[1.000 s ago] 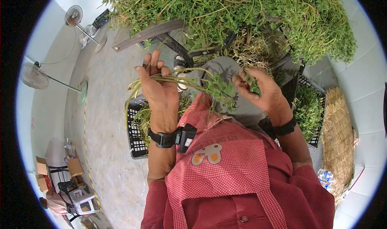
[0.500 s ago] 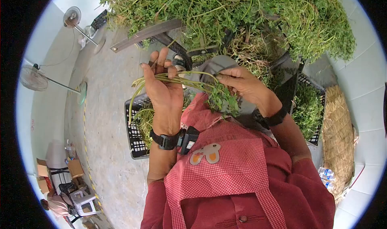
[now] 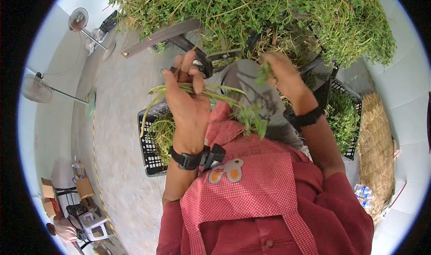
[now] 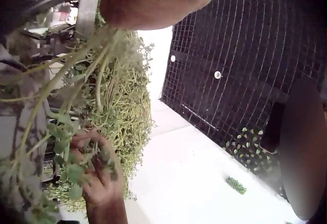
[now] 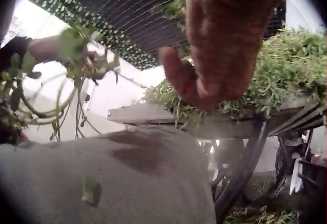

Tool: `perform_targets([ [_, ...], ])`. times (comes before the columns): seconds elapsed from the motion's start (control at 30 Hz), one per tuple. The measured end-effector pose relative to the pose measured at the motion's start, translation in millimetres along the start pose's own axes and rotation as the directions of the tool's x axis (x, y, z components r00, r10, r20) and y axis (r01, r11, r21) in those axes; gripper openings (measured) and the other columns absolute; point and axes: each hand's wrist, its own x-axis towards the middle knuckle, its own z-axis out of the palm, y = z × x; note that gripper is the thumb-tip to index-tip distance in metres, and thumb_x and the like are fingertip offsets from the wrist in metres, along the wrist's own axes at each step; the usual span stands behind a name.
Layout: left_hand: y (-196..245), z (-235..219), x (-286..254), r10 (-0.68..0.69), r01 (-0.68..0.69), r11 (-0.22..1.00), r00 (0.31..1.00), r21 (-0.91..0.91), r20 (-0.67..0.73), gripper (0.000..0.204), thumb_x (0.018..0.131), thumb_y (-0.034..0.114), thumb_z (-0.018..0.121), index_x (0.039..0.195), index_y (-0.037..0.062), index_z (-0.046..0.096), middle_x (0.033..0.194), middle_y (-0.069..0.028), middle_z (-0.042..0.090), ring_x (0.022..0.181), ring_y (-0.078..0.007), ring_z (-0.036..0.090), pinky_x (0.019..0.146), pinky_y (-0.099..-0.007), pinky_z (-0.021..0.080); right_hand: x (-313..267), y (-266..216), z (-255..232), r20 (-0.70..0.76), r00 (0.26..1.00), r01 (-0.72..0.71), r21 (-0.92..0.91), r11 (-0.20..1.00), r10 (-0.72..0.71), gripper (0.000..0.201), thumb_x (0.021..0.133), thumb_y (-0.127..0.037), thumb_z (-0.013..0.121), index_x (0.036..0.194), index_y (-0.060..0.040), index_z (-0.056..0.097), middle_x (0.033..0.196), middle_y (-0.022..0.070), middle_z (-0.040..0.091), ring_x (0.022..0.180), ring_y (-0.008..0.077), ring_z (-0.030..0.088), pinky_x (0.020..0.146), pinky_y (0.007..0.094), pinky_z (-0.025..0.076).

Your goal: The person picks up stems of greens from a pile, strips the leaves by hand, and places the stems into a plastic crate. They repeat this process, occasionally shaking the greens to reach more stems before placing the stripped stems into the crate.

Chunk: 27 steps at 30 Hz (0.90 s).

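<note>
My left hand [image 3: 188, 113] is raised palm up, holding a small bunch of green stems [image 3: 223, 97] across its fingers. Bare stem ends droop on the left of the hand; the leafy tops [image 3: 254, 118] hang on the right, over my lap. Apart from the bunch, my right hand [image 3: 289, 81] pinches a small leafy sprig [image 3: 264, 73], blurred by motion. From the left wrist view, that right hand [image 4: 104, 175] appears behind the leaves of the bunch. The right wrist view shows bits of green [image 5: 176, 10] by its fingers.
A large heap of leafy greens [image 3: 251, 15] covers the table ahead. Black crates with greens stand on my left [image 3: 155, 169] and right [image 3: 358, 109]. A straw roll [image 3: 376, 142] and water bottles [image 3: 363, 192] lie at the right; a fan [image 3: 78, 19] stands far left.
My right hand reached the leafy tops half a second ago, then drew away, up and right, with a sprig. My left hand shifted slightly right, still holding the bunch.
</note>
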Motion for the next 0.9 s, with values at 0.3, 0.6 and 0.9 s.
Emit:
perform_targets([
  [0.3, -7.1, -16.6, 9.9, 0.027, -0.042, 0.995, 0.986, -0.09, -0.162, 0.037, 0.097, 0.036, 0.032, 0.111, 0.0043, 0.046, 0.11, -0.013, 0.056, 0.074, -0.0142, 0.048, 0.057, -0.026, 0.042, -84.0, -14.3, 30.2, 0.374, 0.914, 0.214, -0.116, 0.97, -0.157, 0.015, 0.089, -0.023, 0.054, 0.085, -0.0083, 0.05, 0.06, -0.004, 0.044, 0.045, 0.004, 0.036, 0.036, 0.0208, 0.026],
  [0.6, -5.6, -5.6, 8.0, 0.029, -0.044, 0.99, 0.993, -0.135, -0.112, 0.04, 0.098, 0.034, 0.027, 0.115, 0.0001, 0.042, 0.116, -0.0179, 0.052, 0.08, -0.0181, 0.052, 0.059, -0.0265, 0.044, -84.1, -0.4, 57.1, 0.358, 0.919, -0.312, 0.404, 0.86, 0.165, 0.014, 0.093, -0.021, 0.049, 0.085, -0.01, 0.046, 0.054, -0.0078, 0.033, 0.04, 0.0019, 0.029, 0.034, 0.0185, 0.023],
  [0.9, -15.8, 0.3, -2.0, -0.055, 0.043, 0.992, 0.994, -0.117, -0.099, 0.04, 0.098, 0.033, 0.026, 0.114, 0.0013, 0.044, 0.115, -0.0164, 0.054, 0.079, -0.018, 0.054, 0.057, -0.025, 0.045, -66.8, 7.8, 63.5, 0.202, 0.979, -0.068, 0.152, 0.986, 0.037, 0.018, 0.09, -0.023, 0.054, 0.086, -0.005, 0.052, 0.056, -0.0049, 0.042, 0.045, 0.0074, 0.039, 0.039, 0.0234, 0.03],
])
